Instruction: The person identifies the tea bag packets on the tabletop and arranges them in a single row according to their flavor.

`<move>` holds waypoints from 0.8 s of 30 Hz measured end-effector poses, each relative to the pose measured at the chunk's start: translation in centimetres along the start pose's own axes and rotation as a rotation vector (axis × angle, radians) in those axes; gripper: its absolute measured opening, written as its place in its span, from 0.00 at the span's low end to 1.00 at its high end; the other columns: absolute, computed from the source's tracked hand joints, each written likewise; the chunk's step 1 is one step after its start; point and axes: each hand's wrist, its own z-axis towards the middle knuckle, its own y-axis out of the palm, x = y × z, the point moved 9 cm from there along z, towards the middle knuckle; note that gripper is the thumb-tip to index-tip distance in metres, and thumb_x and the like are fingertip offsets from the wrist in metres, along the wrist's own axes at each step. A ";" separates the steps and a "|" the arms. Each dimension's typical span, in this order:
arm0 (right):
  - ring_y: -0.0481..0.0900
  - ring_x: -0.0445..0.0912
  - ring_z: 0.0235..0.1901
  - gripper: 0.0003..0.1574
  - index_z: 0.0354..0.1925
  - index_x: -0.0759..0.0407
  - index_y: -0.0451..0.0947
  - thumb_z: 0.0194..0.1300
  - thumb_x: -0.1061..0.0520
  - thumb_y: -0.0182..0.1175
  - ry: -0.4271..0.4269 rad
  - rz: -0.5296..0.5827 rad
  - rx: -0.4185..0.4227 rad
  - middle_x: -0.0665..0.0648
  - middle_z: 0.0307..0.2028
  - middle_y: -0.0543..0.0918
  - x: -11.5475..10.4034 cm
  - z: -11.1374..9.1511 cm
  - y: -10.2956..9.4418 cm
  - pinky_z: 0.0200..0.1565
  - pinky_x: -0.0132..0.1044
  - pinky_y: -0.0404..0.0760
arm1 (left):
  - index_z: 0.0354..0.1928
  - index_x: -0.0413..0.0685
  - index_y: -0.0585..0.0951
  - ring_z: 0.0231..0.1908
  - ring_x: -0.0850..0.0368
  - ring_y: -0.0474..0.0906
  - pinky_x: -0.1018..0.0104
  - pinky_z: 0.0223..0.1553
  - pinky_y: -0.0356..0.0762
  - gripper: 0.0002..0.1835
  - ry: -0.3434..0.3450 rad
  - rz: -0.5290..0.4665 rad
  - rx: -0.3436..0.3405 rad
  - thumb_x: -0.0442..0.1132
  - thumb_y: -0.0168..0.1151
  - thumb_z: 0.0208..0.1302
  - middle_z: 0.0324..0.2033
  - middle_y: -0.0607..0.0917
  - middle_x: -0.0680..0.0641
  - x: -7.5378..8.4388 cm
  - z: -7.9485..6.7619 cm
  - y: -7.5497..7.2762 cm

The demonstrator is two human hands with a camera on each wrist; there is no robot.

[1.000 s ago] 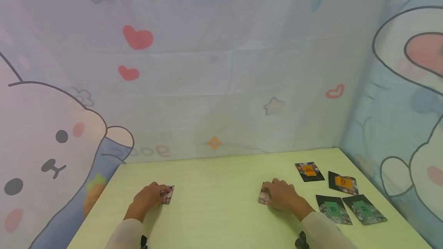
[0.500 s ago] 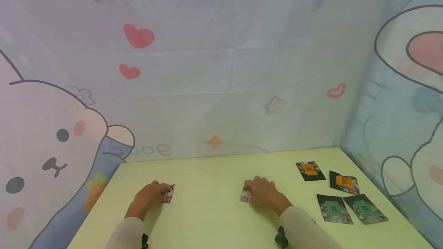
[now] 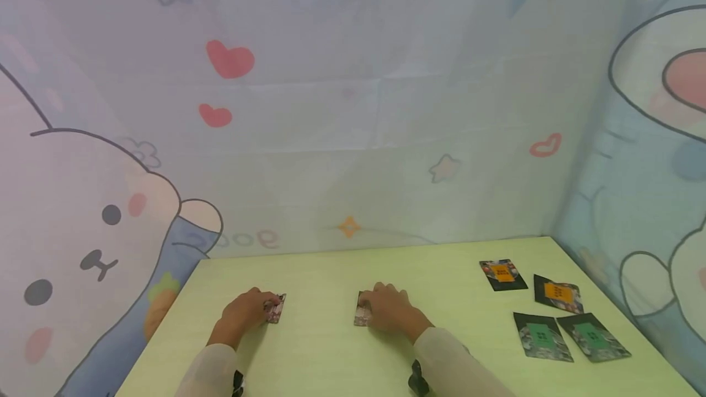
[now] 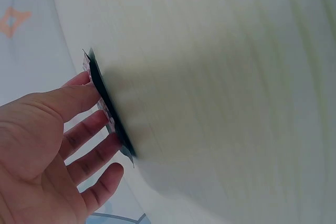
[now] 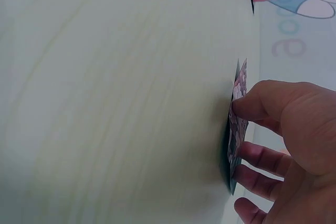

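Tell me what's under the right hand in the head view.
A printed packet sticks out past the right hand, over the pale tabletop. The hand covers the packet's remainder and the tabletop directly below, so those parts cannot be seen.

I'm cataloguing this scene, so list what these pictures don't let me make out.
Left packet, head view: one side hidden by left hand.
Right packet, head view: one side hidden by right hand.
Green labels, head view: lettering too small to read.
Right sleeve, head view: cut off by bottom edge.
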 end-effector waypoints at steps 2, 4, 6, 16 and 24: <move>0.70 0.47 0.38 0.21 0.52 0.45 0.84 0.59 0.56 0.66 -0.016 -0.010 0.006 0.54 0.46 0.79 -0.9 0.5 0.2 0.38 0.45 0.69 | 0.54 0.57 0.86 0.45 0.40 0.83 0.44 0.42 0.83 0.16 0.003 0.000 0.009 0.33 0.61 0.69 0.46 0.82 0.41 -0.1 0.0 -0.1; 0.70 0.47 0.38 0.22 0.52 0.44 0.84 0.58 0.56 0.66 -0.027 -0.005 0.005 0.54 0.47 0.79 -1.8 0.9 0.3 0.38 0.45 0.68 | 0.54 0.57 0.86 0.44 0.40 0.83 0.43 0.42 0.83 0.16 0.005 0.004 0.016 0.33 0.61 0.69 0.45 0.82 0.41 -0.1 -0.1 -0.3; 0.70 0.48 0.39 0.23 0.53 0.43 0.84 0.58 0.56 0.65 -0.033 -0.006 -0.002 0.53 0.48 0.79 -2.5 1.4 0.7 0.39 0.45 0.68 | 0.54 0.57 0.86 0.45 0.40 0.84 0.43 0.42 0.83 0.16 0.006 0.012 0.020 0.33 0.62 0.69 0.46 0.82 0.41 -0.2 0.0 -0.4; 0.71 0.47 0.43 0.24 0.56 0.38 0.83 0.61 0.53 0.65 -0.013 0.015 -0.027 0.50 0.49 0.78 -6.0 3.7 2.6 0.42 0.45 0.67 | 0.54 0.58 0.86 0.44 0.41 0.84 0.44 0.42 0.83 0.16 0.004 0.034 0.026 0.36 0.64 0.68 0.45 0.83 0.42 -0.1 -0.1 -0.2; 0.73 0.50 0.50 0.25 0.59 0.35 0.81 0.64 0.51 0.63 -0.015 -0.008 -0.027 0.52 0.55 0.77 -8.1 4.8 4.0 0.47 0.51 0.69 | 0.52 0.59 0.87 0.44 0.40 0.84 0.44 0.43 0.83 0.15 -0.003 0.024 0.045 0.35 0.63 0.68 0.45 0.83 0.42 0.0 -0.1 -0.3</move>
